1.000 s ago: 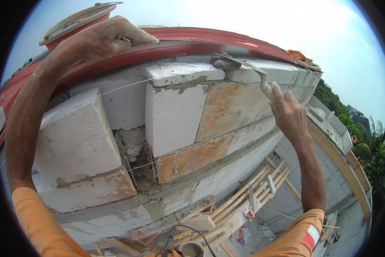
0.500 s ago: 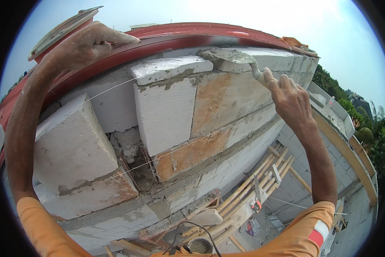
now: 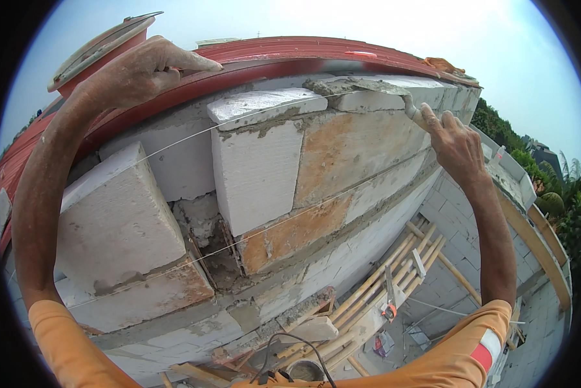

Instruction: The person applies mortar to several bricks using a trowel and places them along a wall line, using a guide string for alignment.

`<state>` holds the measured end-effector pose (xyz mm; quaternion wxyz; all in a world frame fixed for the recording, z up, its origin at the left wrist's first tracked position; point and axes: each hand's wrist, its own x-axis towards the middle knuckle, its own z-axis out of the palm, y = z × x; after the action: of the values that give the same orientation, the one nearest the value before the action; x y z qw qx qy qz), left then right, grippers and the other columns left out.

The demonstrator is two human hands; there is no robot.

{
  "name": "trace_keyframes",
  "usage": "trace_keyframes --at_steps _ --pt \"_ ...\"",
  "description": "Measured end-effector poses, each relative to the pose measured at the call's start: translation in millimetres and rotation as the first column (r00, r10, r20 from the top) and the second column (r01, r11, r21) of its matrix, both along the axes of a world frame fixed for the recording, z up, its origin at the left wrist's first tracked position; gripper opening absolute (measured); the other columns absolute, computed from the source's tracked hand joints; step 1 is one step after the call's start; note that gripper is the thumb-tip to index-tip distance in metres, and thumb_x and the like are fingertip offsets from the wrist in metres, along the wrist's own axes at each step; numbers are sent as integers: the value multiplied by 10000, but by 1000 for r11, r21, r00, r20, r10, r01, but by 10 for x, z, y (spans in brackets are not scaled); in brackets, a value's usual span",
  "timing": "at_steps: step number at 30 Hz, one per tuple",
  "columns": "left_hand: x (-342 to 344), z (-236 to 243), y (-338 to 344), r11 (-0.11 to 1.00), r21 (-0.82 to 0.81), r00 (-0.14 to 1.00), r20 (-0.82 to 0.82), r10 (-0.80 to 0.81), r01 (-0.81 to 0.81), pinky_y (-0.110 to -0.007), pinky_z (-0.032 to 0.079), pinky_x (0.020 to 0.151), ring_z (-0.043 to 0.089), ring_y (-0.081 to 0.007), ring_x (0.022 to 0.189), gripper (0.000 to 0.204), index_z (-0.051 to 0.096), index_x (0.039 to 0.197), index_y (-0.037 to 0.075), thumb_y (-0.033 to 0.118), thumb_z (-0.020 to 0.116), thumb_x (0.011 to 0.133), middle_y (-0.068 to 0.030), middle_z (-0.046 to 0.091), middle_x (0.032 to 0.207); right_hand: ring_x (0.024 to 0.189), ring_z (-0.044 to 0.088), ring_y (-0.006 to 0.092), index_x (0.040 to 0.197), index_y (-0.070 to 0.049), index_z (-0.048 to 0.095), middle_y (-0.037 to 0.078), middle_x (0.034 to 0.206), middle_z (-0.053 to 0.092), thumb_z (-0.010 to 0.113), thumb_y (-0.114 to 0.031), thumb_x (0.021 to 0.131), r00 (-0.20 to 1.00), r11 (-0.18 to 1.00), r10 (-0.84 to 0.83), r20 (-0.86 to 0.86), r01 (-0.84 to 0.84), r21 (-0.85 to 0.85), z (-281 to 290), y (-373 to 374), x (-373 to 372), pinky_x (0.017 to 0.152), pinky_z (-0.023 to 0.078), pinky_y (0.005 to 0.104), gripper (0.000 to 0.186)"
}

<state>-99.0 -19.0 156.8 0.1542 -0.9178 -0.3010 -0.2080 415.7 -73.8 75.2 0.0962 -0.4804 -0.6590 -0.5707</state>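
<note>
My right hand [image 3: 455, 143] is closed round the handle of a mortar-smeared trowel [image 3: 384, 86], its blade lying along the top of the block wall at the far right. Wet grey mortar [image 3: 329, 85] sits on the wall top beside the blade. At the upper left, my left hand [image 3: 138, 72] rests by the red metal roof edge [image 3: 252, 70], index finger stretched out and thumb apart. Below it stand a large white block [image 3: 113, 220] and, across a gap, another upright white block [image 3: 257, 178] capped by a thin block piece [image 3: 264, 105].
Two thin strings [image 3: 187, 137] run across the wall face. A red bucket [image 3: 100, 55] with a mortar-crusted rim stands on the roof behind my left hand. Well below lie bamboo poles [image 3: 374, 278], planks and a round mortar container [image 3: 305, 370]. Trees [image 3: 497, 132] rise at right.
My right hand and the trowel have moved to the right along the wall top. The view has shifted slightly; my left hand stays by the roof edge.
</note>
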Motion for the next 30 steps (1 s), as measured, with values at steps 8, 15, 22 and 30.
trace_keyframes --at_steps 8,15,22,30 --pt "51 -23 -95 998 4 998 15 67 -68 -398 471 1108 665 -264 1170 477 676 1239 -22 -92 485 808 -204 692 1215 633 621 157 1389 -123 588 65 792 605 698 -21 846 987 988 150 -63 -148 43 87 -194 -303 542 573 328 563" --pt "42 -39 -84 992 -33 992 21 126 -126 -398 430 1151 652 -271 1190 482 660 1259 -23 -98 468 824 -201 674 1251 655 628 139 1376 -128 599 68 802 621 679 -12 865 974 980 194 119 -199 27 30 -127 -559 548 576 307 530" --pt "-12 -3 6 1000 1 1000 -14 7 -7 -416 444 1137 646 -295 1200 479 668 1247 -28 -94 465 818 -219 672 1245 688 646 142 1368 -117 603 89 832 643 639 9 886 994 994 104 33 -102 -35 -13 -12 -410 580 592 301 500" --pt "-11 -26 14 1000 7 1000 1 -24 24 -418 464 1114 664 -298 1172 510 676 1234 -38 -78 485 763 -227 685 1213 709 662 154 1404 -150 575 83 876 653 617 7 902 992 993 119 28 -119 -6 -8 40 -199 605 600 313 528"
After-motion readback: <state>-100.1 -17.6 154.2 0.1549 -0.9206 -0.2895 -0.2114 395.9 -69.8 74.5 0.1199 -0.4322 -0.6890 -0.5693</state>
